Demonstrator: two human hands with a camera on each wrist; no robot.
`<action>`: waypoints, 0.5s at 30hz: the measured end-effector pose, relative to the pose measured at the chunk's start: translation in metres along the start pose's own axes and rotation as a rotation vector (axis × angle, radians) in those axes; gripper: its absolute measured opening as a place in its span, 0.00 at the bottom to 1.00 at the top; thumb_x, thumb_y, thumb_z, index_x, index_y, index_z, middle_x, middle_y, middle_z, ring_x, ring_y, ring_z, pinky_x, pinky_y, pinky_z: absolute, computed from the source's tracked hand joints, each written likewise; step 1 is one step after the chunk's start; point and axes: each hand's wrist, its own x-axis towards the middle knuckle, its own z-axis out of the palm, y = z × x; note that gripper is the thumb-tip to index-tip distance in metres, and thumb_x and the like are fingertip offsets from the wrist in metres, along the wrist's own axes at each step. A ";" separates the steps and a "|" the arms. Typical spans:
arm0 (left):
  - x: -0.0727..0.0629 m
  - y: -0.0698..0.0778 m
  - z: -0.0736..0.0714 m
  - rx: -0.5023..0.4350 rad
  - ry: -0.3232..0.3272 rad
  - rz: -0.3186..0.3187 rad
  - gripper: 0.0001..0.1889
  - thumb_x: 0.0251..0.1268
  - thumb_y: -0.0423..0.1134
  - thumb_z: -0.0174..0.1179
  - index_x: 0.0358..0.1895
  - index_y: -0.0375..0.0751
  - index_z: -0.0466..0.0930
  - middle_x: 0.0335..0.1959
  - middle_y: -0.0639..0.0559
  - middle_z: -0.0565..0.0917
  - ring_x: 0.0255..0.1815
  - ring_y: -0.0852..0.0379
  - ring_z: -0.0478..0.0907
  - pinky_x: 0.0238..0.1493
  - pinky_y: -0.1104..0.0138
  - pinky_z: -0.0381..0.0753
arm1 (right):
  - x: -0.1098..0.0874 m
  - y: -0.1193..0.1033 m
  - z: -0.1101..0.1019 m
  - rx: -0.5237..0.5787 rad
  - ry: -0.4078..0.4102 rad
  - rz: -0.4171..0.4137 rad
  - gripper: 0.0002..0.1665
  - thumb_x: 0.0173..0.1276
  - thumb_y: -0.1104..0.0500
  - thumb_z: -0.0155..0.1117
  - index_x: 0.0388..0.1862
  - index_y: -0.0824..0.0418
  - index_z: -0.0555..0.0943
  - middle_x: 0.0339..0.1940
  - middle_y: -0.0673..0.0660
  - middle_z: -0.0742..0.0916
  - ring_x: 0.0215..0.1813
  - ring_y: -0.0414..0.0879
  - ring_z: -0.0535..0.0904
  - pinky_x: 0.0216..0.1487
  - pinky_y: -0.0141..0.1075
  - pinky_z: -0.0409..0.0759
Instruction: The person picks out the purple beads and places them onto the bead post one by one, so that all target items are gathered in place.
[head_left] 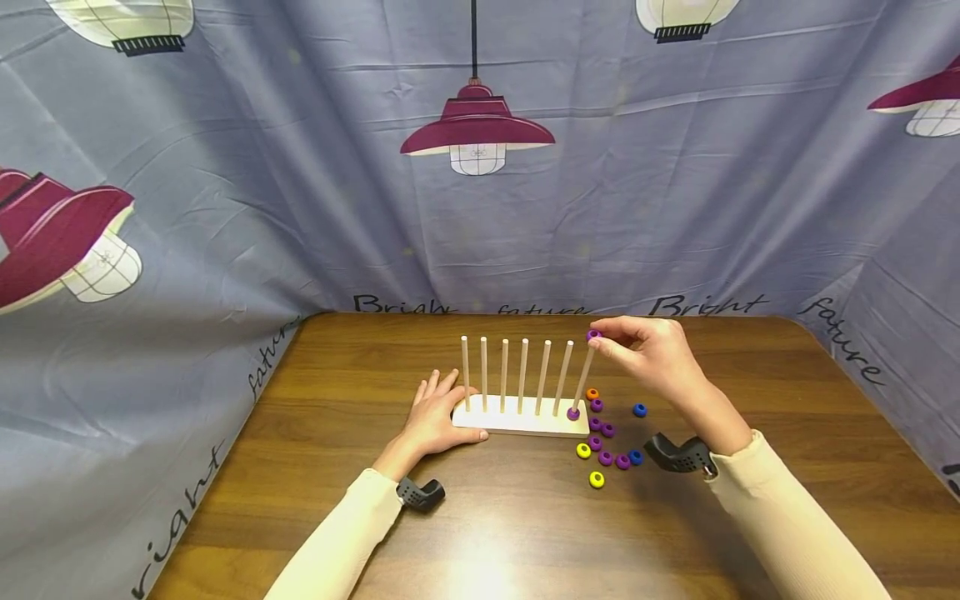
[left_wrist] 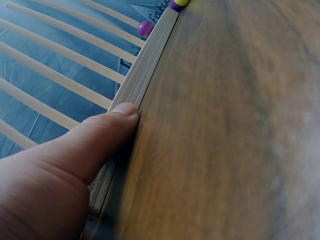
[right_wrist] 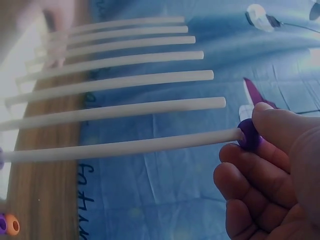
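A wooden peg rack (head_left: 517,426) with a pale base and a row of several upright pegs stands on the table. My left hand (head_left: 432,423) holds the base's left end, thumb along the front edge and other fingers spread behind. In the left wrist view the thumb (left_wrist: 102,135) presses the base's side. With thumb and fingers, my right hand (head_left: 651,352) pinches a purple bead (right_wrist: 249,134) at the top of the rightmost peg (right_wrist: 130,147); the peg's tip meets the bead's hole. Another purple bead (head_left: 573,413) sits at the foot of that peg.
Loose beads lie right of the rack: several purple (head_left: 606,458), two yellow (head_left: 596,480), two blue (head_left: 639,410) and one orange (head_left: 592,393). The wooden table (head_left: 360,358) ends at a hanging grey-blue curtain (head_left: 337,208) printed with lamps.
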 end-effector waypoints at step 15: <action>-0.001 0.000 -0.001 -0.001 0.007 0.006 0.38 0.48 0.60 0.75 0.64 0.49 0.80 0.79 0.36 0.63 0.83 0.28 0.47 0.82 0.37 0.43 | -0.007 0.001 0.003 0.017 -0.038 0.023 0.08 0.60 0.68 0.75 0.39 0.65 0.90 0.33 0.58 0.93 0.31 0.21 0.79 0.30 0.17 0.77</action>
